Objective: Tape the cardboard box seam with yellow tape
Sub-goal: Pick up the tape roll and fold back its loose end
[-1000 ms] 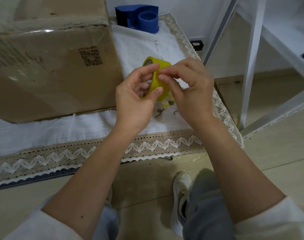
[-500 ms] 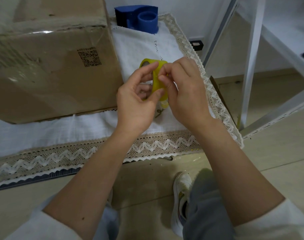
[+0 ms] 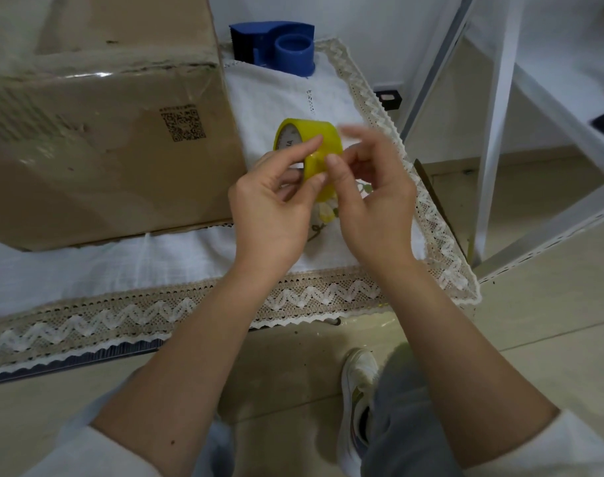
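Observation:
A roll of yellow tape [image 3: 314, 136] is held upright above the white cloth, just right of the cardboard box [image 3: 97, 132]. My left hand [image 3: 273, 208] grips the roll, index finger across its outer face and thumb at its lower edge. My right hand [image 3: 372, 197] is right beside it, thumb tip touching the tape's surface near the left thumb, the other fingers spread and blurred. The box is large and brown, with clear tape along its top edge and a printed QR code on the near side. Its top seam is mostly out of frame.
A blue tape dispenser [image 3: 279, 46] stands at the back of the lace-edged white tablecloth [image 3: 176, 297]. White metal shelf legs [image 3: 493, 139] rise at the right. Below the table edge are my shoe [image 3: 359, 390] and grey trouser leg on the tiled floor.
The roll has turned so that its white core label faces me. My right hand has lifted its fingers off the roll; only the thumb stays at the tape. Both hands sit slightly lower.

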`<state>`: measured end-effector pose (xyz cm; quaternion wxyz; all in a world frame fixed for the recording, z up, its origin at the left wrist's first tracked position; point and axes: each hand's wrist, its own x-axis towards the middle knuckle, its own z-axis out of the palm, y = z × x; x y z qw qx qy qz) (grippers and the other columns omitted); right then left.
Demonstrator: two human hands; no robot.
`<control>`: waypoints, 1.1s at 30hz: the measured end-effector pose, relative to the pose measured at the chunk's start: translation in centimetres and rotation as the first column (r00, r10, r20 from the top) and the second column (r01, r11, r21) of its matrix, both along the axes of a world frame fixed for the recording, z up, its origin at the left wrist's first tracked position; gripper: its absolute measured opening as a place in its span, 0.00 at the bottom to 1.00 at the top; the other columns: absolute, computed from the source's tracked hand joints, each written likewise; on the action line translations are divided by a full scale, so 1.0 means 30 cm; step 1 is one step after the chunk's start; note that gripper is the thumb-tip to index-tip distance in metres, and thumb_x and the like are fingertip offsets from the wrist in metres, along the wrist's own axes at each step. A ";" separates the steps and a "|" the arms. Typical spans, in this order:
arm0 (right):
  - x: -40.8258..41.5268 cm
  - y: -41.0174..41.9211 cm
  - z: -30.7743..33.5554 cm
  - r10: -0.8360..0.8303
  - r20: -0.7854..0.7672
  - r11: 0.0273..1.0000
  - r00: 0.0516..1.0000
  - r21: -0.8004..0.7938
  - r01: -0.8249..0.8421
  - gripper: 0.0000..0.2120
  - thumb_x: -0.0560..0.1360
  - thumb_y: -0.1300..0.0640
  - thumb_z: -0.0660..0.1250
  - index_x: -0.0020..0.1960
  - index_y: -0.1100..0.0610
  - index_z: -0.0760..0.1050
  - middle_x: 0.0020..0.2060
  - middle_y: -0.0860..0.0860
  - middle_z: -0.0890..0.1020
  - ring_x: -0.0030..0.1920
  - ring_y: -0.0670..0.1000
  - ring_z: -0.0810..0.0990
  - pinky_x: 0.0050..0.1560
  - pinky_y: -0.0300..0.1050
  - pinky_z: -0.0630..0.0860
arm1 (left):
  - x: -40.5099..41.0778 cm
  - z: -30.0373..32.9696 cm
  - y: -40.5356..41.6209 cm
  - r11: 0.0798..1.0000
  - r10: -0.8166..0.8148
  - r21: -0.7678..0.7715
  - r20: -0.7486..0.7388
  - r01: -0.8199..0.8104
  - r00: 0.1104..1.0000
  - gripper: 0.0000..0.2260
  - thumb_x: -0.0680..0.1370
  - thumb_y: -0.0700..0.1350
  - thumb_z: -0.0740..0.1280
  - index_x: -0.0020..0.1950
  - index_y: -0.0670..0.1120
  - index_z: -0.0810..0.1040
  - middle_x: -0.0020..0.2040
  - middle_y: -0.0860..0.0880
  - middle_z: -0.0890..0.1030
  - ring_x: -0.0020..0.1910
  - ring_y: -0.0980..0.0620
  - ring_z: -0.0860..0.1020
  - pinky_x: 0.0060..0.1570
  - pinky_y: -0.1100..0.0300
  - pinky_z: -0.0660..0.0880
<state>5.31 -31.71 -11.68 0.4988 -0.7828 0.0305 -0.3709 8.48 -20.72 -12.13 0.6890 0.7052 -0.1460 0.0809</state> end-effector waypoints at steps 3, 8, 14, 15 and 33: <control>0.009 -0.030 0.030 -0.046 -0.093 0.957 0.995 0.280 0.071 0.11 0.79 0.66 0.64 0.56 0.52 0.78 0.43 0.46 0.80 0.45 0.46 0.80 0.51 0.42 0.78 | 0.003 0.002 0.017 0.999 0.044 0.000 -0.004 -0.044 0.999 0.18 0.73 0.36 0.75 0.61 0.49 0.81 0.52 0.44 0.84 0.45 0.57 0.81 0.51 0.68 0.79; 0.016 -0.045 0.057 0.126 -0.366 0.860 0.922 0.503 0.082 0.13 0.80 0.63 0.58 0.52 0.55 0.81 0.47 0.51 0.86 0.51 0.48 0.84 0.56 0.43 0.79 | -0.013 0.013 0.014 0.999 -0.020 -0.032 -0.019 0.019 1.000 0.18 0.73 0.34 0.74 0.59 0.50 0.80 0.52 0.44 0.84 0.47 0.54 0.82 0.53 0.64 0.80; 0.028 -0.031 0.074 0.410 -0.354 0.673 0.840 0.740 -0.016 0.13 0.80 0.56 0.60 0.40 0.54 0.78 0.36 0.49 0.83 0.42 0.49 0.81 0.54 0.46 0.77 | -0.021 0.003 0.012 0.997 -0.051 0.059 0.133 0.044 0.990 0.15 0.73 0.35 0.74 0.55 0.52 0.81 0.51 0.54 0.82 0.50 0.56 0.82 0.54 0.64 0.79; 0.026 -0.024 0.075 0.427 -0.327 0.637 0.843 0.770 -0.024 0.14 0.80 0.58 0.59 0.38 0.54 0.76 0.35 0.50 0.82 0.41 0.50 0.80 0.53 0.46 0.76 | -0.022 -0.001 0.011 0.996 -0.045 0.090 0.184 0.029 0.982 0.15 0.73 0.35 0.74 0.55 0.51 0.81 0.51 0.57 0.81 0.50 0.57 0.82 0.54 0.64 0.78; -0.011 -0.003 0.045 0.070 -0.115 0.974 0.991 0.221 -0.043 0.15 0.75 0.66 0.67 0.59 0.52 0.78 0.53 0.52 0.83 0.50 0.48 0.83 0.55 0.49 0.81 | -0.017 0.007 0.008 0.999 0.004 -0.037 0.102 -0.001 0.995 0.16 0.72 0.34 0.75 0.53 0.52 0.81 0.49 0.50 0.85 0.46 0.54 0.83 0.53 0.57 0.81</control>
